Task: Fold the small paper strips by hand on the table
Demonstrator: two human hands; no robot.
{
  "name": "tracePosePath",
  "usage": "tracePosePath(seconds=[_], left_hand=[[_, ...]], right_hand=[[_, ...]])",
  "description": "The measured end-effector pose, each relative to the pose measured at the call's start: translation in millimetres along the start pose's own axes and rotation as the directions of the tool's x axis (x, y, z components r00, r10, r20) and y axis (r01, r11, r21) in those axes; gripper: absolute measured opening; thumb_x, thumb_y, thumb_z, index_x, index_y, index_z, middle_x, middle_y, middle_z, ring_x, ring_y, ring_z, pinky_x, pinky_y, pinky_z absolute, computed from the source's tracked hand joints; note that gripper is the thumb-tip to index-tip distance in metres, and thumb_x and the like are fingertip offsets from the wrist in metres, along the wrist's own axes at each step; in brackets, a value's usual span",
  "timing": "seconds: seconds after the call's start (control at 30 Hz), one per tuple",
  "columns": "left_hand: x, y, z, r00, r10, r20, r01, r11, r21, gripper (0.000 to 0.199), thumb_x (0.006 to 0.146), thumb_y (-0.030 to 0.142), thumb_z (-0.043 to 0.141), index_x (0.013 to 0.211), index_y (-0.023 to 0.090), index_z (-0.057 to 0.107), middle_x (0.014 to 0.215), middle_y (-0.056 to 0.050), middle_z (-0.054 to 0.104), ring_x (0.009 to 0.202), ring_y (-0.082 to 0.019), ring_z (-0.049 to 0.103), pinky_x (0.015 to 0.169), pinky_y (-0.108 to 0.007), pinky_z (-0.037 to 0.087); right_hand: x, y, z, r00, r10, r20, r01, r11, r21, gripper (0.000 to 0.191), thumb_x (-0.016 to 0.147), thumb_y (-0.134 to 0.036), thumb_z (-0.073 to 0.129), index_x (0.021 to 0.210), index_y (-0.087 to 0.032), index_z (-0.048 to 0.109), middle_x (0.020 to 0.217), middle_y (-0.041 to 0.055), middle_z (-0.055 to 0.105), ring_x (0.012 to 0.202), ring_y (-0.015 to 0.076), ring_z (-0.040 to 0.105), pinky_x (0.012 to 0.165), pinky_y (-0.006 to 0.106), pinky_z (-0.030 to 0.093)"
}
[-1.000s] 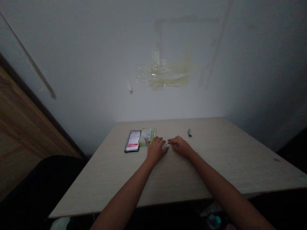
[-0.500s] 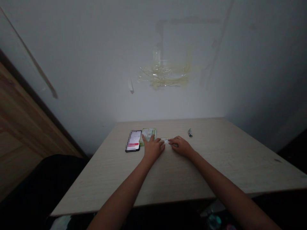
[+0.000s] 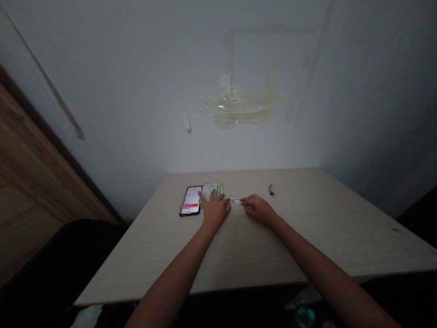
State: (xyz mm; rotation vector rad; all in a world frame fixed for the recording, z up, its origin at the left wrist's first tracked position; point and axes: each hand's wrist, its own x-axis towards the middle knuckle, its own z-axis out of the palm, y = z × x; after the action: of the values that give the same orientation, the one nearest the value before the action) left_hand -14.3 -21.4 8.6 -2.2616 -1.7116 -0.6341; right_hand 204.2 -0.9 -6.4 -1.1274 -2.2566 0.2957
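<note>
Paper strip (image 3: pixel 235 200) lies on the surface (image 3: pixel 252 255), right hand (image 3: pixel 259 210) fingertips at its right end, left hand (image 3: pixel 214 213) splayed beside it; grips unclear. Light, even pressure should suit it.

- Plain indoor room, looks domestic; exact type unclear.
- Bare painted wall (image 3: pixel 136 68), scuffed, with yellowed clear tape (image 3: pixel 244 111) stuck on it.
- Light wood-grain table (image 3: pixel 259 250) pushed up against it.
- Brown wooden panel (image 3: pixel 37 168) at left, door or furniture, can't tell.
- Smartphone (image 3: pixel 193 197) on tabletop.
- Dim light.
</note>
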Motion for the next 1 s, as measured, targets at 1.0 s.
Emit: tracePosePath(seconds=[1.0], left_hand=[[10.0, 11.9, 6.3, 0.998, -0.040, 0.057, 0.046, 0.993, -0.109, 0.021, 0.093, 0.032, 0.053, 0.097, 0.027, 0.074, 0.125, -0.005, 0.068, 0.126, -0.028, 0.051, 0.113, -0.076, -0.002]], right_hand=[[2.3, 4.8, 2.2, 1.000, -0.004, -0.016, 0.006, 0.996, 0.086, 0.027, 0.084, -0.017, 0.060, 0.103, -0.025, 0.077, 0.111, 0.0029, 0.075, 0.103, 0.0218, 0.066, 0.096, 0.038, 0.050]])
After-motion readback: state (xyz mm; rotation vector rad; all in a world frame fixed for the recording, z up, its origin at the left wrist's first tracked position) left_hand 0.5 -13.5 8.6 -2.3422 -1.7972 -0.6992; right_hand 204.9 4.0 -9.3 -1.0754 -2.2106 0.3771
